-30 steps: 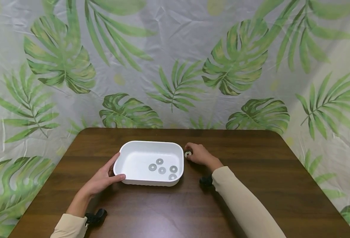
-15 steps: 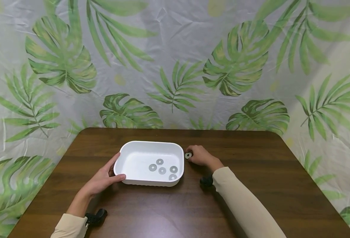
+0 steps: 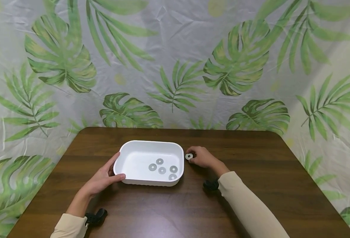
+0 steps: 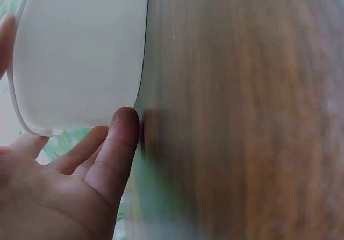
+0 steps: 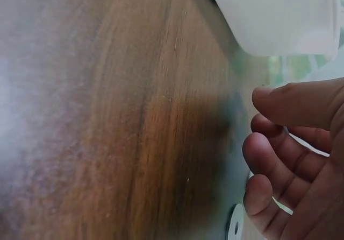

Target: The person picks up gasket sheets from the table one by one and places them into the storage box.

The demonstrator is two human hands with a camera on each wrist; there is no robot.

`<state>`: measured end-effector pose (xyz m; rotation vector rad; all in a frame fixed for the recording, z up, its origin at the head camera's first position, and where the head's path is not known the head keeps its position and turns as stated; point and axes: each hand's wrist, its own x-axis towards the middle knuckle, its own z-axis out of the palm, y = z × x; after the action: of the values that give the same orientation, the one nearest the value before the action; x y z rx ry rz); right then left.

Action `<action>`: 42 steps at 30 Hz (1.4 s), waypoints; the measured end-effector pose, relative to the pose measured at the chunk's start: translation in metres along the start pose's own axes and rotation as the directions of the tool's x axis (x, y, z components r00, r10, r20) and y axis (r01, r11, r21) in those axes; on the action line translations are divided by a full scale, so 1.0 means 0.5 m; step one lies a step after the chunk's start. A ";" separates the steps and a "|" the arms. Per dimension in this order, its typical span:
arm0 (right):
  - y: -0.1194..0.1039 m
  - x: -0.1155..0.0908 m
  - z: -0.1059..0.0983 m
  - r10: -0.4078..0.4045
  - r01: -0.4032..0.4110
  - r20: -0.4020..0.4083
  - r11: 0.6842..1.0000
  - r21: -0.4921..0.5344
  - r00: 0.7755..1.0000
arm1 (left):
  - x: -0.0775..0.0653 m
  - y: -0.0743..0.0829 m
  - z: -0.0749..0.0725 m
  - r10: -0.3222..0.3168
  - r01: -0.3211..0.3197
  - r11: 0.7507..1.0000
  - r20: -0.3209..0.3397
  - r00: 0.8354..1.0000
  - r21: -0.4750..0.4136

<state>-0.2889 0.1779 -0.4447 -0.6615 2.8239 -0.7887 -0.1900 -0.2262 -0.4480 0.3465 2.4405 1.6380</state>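
Head view alone shows us the inside of the white tray (image 3: 136,158), where five grey washers (image 3: 150,167) lie on the floor, spread from near its centre out toward four o'clock. It also gives us a sixth washer (image 3: 187,156), outside the tray just beyond its three o'clock wall, pinched between the thumb and a finger of the right hand (image 3: 201,156). The left hand (image 3: 102,178) grips the tray's end around eight o'clock, thumb on the rim, fingers spread along the outer wall.

From the left wrist we see what the head view hides: a fingertip against the lower part of that wall. From the right wrist we see the right hand's fingers curled below the thumb, the pinch itself hidden, and one partly cropped washer (image 5: 232,226) at the hand's seven o'clock; we cannot tell whether it is the sixth.

Counting in the head view, we find two hands, one tray, six washers, two black wrist mounts (image 3: 96,217), two pale sleeves (image 3: 246,201), one brown wooden table (image 3: 151,211) and, beyond its twelve o'clock edge, one leaf-printed cloth (image 3: 178,33)
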 end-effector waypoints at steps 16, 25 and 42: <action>-0.010 -0.043 -0.021 -0.075 0.074 0.012 0.995 0.070 0.997 | -0.001 0.000 -0.002 0.013 -0.013 1.000 0.004 1.000 -0.006; -0.051 -0.059 -0.052 -0.112 0.116 -0.057 0.990 0.078 0.992 | -0.002 0.001 -0.001 0.016 -0.016 1.000 0.005 1.000 -0.010; -0.147 -0.055 -0.071 -0.173 0.175 -0.034 0.982 0.070 0.984 | -0.003 0.004 -0.001 0.008 -0.008 1.000 0.008 1.000 -0.012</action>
<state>-0.2452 0.1502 -0.3759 -0.9018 2.7748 -0.9305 -0.1884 -0.2260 -0.4458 0.3607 2.4261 1.6504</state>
